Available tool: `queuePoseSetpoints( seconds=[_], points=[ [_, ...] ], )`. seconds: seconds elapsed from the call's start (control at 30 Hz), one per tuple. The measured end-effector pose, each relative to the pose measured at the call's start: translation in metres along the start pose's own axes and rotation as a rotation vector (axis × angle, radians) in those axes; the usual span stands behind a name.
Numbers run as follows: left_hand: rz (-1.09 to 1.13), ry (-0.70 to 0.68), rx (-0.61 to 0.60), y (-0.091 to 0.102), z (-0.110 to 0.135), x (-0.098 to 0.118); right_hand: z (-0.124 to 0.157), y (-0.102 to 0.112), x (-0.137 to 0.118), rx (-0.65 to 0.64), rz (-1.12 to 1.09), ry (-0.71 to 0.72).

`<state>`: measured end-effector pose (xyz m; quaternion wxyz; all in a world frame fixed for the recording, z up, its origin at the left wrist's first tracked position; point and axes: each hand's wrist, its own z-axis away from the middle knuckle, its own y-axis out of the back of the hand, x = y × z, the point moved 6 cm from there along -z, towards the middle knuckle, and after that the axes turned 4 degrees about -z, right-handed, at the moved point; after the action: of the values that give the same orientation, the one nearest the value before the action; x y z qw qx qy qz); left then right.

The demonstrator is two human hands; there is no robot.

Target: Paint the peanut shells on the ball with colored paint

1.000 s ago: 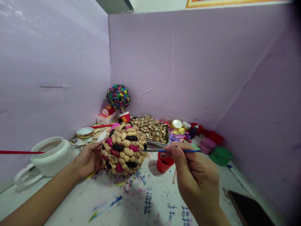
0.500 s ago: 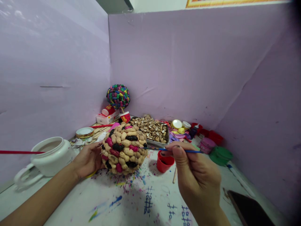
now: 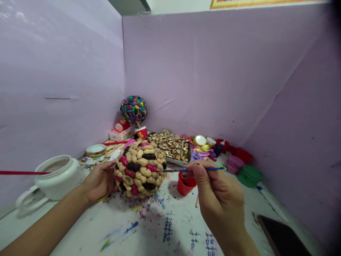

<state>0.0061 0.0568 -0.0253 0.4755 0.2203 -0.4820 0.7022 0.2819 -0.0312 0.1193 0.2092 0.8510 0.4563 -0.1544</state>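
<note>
A ball covered in peanut shells (image 3: 145, 172) rests on the paint-spotted table, most shells plain tan, some painted black or pink. My left hand (image 3: 102, 182) steadies it from the left side, fingers curled behind where they are partly hidden. Between thumb and fingers, my right hand (image 3: 215, 199) pinches a thin blue paintbrush (image 3: 176, 170). The bristle end points left and meets the ball's right side near a pink shell. Just behind the brush, beside my right fingers, stands a small red cup (image 3: 183, 187) with dark contents.
Behind the ball lies a metal tray of loose shells (image 3: 173, 145). A multicoloured ball (image 3: 134, 109) stands at the back left. A white mug-like pot (image 3: 60, 177) is at left, a dark phone (image 3: 282, 234) at right. Green lidded tub (image 3: 250, 176) and paint pots line the right.
My right hand and the paintbrush have shifted slightly left and the brush tip sits a little lower on the ball. My left hand and the ball stay put.
</note>
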Motion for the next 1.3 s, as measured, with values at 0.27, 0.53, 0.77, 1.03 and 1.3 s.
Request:
queuePoseSetpoints(
  seconds=[0.27, 0.53, 0.77, 1.03, 1.3],
  points=[
    [-0.014, 0.000, -0.045, -0.004, 0.002, 0.000, 0.000, 0.001, -0.001, 0.012, -0.028, -0.010],
    [-0.014, 0.001, -0.041, -0.004, 0.003, 0.001, -0.001, 0.001, -0.002, 0.002, -0.025, -0.003],
    [-0.028, 0.006, -0.100, -0.011, 0.007, 0.002, -0.001, 0.003, -0.003, 0.045, -0.022, 0.015],
    [-0.037, -0.006, -0.099, -0.012, 0.008, 0.002, -0.002, 0.001, -0.003, 0.016, -0.032, -0.006],
    [-0.034, -0.018, -0.088, -0.007, 0.004, 0.002, -0.001, -0.002, -0.002, -0.008, -0.051, -0.015]
  ],
)
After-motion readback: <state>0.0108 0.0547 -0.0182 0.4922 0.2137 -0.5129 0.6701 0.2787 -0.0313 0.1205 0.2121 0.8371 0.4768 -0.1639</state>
